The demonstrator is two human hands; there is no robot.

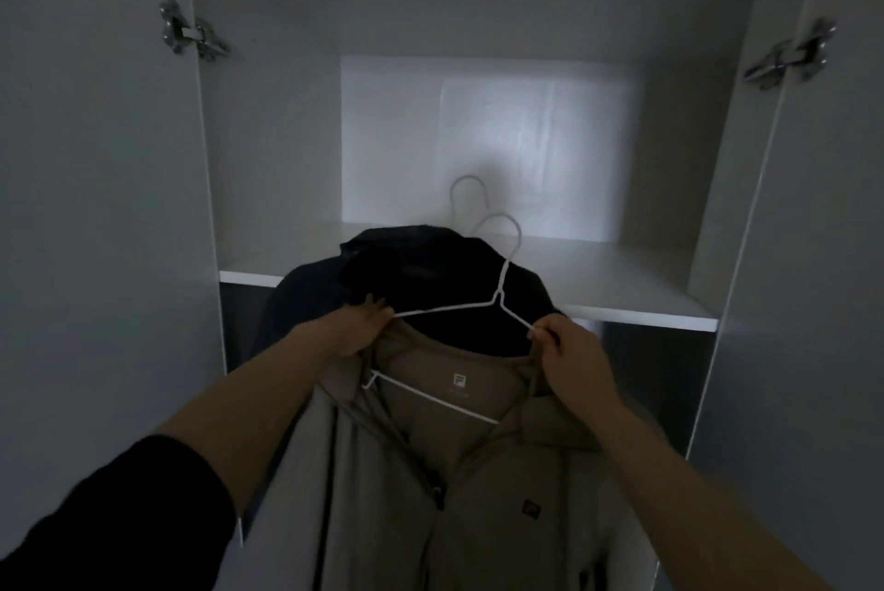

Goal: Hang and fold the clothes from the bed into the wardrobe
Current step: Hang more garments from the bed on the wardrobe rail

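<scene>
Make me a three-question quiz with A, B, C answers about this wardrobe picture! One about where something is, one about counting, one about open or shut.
1. Where is the dark garment?
A) behind the tan jacket
B) folded on the top shelf
C) on the floor

2. How many white hanger hooks show?
A) one
B) two
C) four

3. How are the wardrobe doors?
A) both shut
B) one shut
C) both open

Answers:
1 A, it hangs just beyond the jacket's collar.
2 B, a second curved hook rises behind the nearer one.
3 C, the hinges on both sides and the inside are in plain view.
</scene>
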